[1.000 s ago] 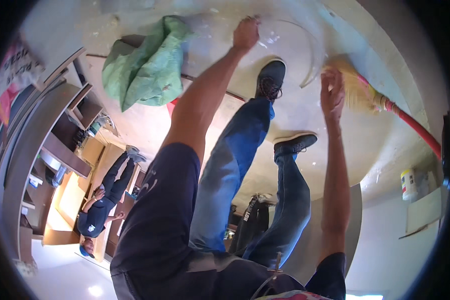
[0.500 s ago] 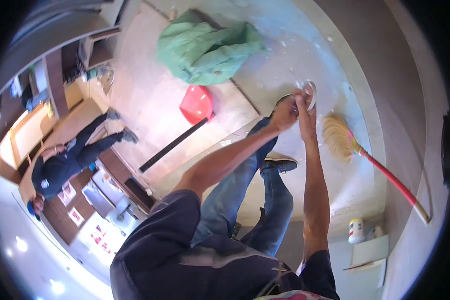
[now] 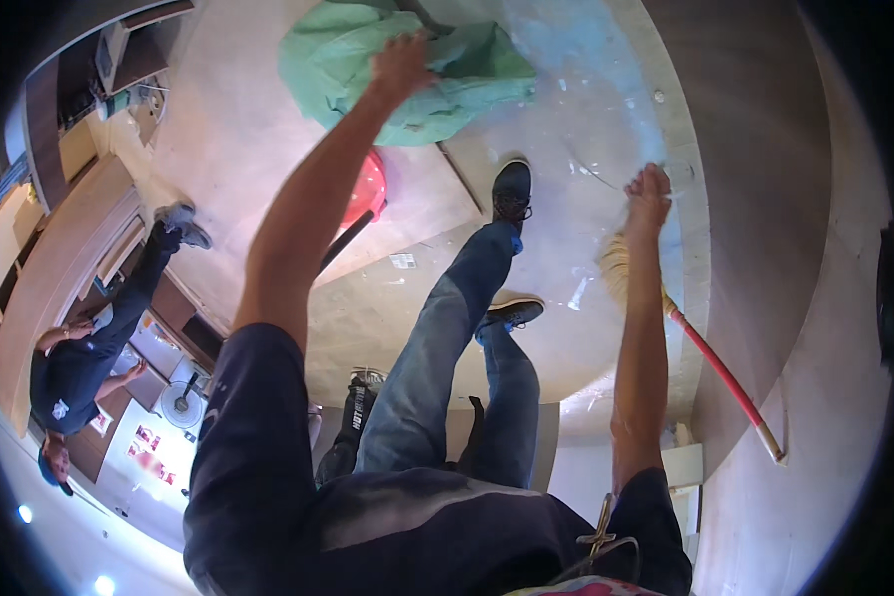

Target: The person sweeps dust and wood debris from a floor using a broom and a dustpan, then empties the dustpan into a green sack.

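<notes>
At the top of the view my left hand (image 3: 402,68) reaches over a crumpled green cloth or sack (image 3: 338,74). Its fingers look spread and hold nothing visible; whether they touch the cloth I cannot tell. Farther right, my right hand (image 3: 649,194) is closed above the floor, and whatever is inside its fingers is hidden. A thin dark strand (image 3: 594,177) stretches from near that hand toward the left. Just below the right hand are the straw bristles of a broom (image 3: 614,268), partly covered by my forearm; its red handle slants down to the right.
A red dustpan (image 3: 366,189) with a black handle lies below the green cloth. White scraps (image 3: 578,293) dot the floor. Another person (image 3: 84,363) in dark clothes is at the left beside a wooden counter (image 3: 55,288). A dark-clad leg (image 3: 350,432) stands behind mine.
My hands were together at a pale ring-shaped thing; now they are far apart. The left has moved up-left to the green cloth, the right slightly rightward. The ring no longer shows.
</notes>
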A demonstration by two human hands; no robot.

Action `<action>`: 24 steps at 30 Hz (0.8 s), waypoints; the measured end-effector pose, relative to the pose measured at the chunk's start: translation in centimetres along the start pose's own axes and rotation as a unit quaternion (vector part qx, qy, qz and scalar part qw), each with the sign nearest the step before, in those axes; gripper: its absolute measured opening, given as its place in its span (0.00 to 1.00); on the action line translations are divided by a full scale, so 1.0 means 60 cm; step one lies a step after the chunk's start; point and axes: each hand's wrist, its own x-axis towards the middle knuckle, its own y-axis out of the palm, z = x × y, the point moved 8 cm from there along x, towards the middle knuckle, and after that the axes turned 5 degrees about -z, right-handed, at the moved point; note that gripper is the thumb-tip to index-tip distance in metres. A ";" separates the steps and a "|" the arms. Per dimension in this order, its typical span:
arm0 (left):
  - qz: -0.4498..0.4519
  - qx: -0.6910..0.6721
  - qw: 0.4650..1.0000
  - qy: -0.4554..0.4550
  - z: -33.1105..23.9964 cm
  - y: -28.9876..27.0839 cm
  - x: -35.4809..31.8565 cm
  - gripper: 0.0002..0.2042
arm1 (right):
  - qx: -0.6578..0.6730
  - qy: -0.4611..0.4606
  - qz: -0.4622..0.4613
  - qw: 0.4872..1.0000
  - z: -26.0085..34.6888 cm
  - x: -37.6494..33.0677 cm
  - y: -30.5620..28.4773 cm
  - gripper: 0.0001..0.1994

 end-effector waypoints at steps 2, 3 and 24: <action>0.173 -0.036 0.981 -0.082 0.112 0.066 0.005 0.18 | 0.070 0.009 0.024 0.997 0.028 -0.012 0.118 0.10; 0.180 -0.044 0.979 -0.079 0.118 0.071 0.003 0.18 | 0.103 -0.001 0.033 0.994 0.055 -0.019 0.167 0.10; 0.052 -0.517 0.829 -0.208 0.093 -0.309 -0.222 0.16 | -0.524 -0.281 0.534 0.601 -0.212 -0.292 0.634 0.19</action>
